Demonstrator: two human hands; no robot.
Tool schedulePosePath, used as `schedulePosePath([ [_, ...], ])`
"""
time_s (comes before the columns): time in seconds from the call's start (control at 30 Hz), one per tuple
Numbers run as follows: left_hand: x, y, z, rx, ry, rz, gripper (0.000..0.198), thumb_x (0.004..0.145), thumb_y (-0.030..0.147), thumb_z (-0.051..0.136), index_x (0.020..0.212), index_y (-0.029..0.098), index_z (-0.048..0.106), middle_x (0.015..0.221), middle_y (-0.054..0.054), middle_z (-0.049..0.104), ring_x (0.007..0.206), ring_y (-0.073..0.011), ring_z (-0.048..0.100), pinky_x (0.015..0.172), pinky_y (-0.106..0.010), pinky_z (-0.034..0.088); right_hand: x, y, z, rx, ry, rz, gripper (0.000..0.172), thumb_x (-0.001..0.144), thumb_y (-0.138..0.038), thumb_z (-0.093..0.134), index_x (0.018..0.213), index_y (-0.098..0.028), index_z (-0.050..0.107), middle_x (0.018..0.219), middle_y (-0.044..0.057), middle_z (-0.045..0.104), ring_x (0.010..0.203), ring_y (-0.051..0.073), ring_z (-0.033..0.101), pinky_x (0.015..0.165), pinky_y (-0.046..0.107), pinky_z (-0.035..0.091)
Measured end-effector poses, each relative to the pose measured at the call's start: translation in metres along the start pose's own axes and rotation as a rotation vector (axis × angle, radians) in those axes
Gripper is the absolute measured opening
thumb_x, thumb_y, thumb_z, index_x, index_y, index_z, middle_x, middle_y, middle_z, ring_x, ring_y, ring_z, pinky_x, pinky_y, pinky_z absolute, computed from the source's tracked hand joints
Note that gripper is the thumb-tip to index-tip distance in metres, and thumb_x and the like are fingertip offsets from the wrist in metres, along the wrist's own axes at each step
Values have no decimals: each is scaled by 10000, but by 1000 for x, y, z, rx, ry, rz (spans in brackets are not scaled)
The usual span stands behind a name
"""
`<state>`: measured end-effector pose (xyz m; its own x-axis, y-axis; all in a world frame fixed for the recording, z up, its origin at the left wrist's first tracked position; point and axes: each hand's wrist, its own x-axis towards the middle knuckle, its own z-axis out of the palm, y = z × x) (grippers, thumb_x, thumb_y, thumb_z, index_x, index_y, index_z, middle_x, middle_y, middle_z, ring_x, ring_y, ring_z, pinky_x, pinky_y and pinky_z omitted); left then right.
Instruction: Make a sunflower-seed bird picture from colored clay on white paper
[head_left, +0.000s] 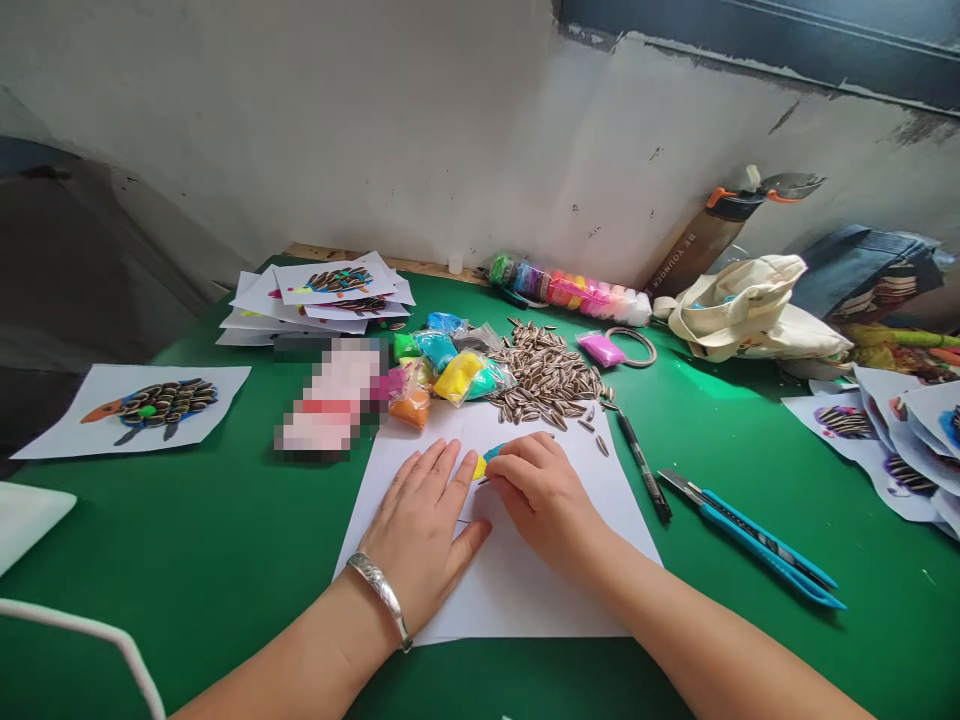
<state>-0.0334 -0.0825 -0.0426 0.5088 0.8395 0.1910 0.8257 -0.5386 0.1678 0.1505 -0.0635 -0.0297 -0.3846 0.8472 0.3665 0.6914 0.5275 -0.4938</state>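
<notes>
Your left hand [420,525] lies flat on a white sheet of paper [525,590], its fingers [433,478] spread apart, and a silver bangle [383,600] sits on that wrist. Your right hand [541,497] is curled, its fingers [517,455] close together and pressed on a small lump of blue clay [493,452]. The lump sits between your hands, right above the paper, with a dab of yellow clay [479,466] touching it.

Just past the sheet's top edge lies a heap of striped sunflower seeds [547,375], beside bags of colored clay, the yellow bag [457,377] nearest your hands. A pen [641,465] and a blue utility knife [750,540] lie to your right on the green table [150,560]; you can't read any print on them.

The only words you can read are "BE YOUNGER" down the brown bottle [694,245] at the back right. Beyond your left hand lies a paper with a seed-covered turtle [154,405], and a blurred patch [330,395] hides whatever is behind the sheet.
</notes>
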Motion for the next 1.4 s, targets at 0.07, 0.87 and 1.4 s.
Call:
schedulePosePath([
  [0.07, 0, 1, 0, -1, -3, -7, 531, 888, 392, 504, 1363, 156, 464, 1448, -141, 439, 1361, -303, 350, 1101, -496, 332, 0, 1, 3, -43, -10, -3, 189, 875, -86, 490, 869, -202, 640, 853, 58, 635, 808, 195, 495, 729, 329, 400],
  [0.87, 1, 3, -1, 33, 18, 2, 542, 897, 414, 489, 1378, 169, 452, 1440, -153, 446, 1355, -309, 360, 1093, -498, 343, -10, 21, -22, -15, 139, 109, 155, 899, -168, 499, 863, -226, 638, 879, 57, 639, 855, 211, 544, 746, 353, 425],
  [1.4, 1, 0, -2, 48, 62, 34, 559, 893, 482, 480, 1389, 226, 443, 1424, -170, 454, 1318, -363, 400, 1006, -533, 430, -23, 54, -30, 238, 226, 421, 120, 880, -271, 525, 852, -220, 631, 830, 35, 618, 762, 179, 562, 663, 289, 439],
])
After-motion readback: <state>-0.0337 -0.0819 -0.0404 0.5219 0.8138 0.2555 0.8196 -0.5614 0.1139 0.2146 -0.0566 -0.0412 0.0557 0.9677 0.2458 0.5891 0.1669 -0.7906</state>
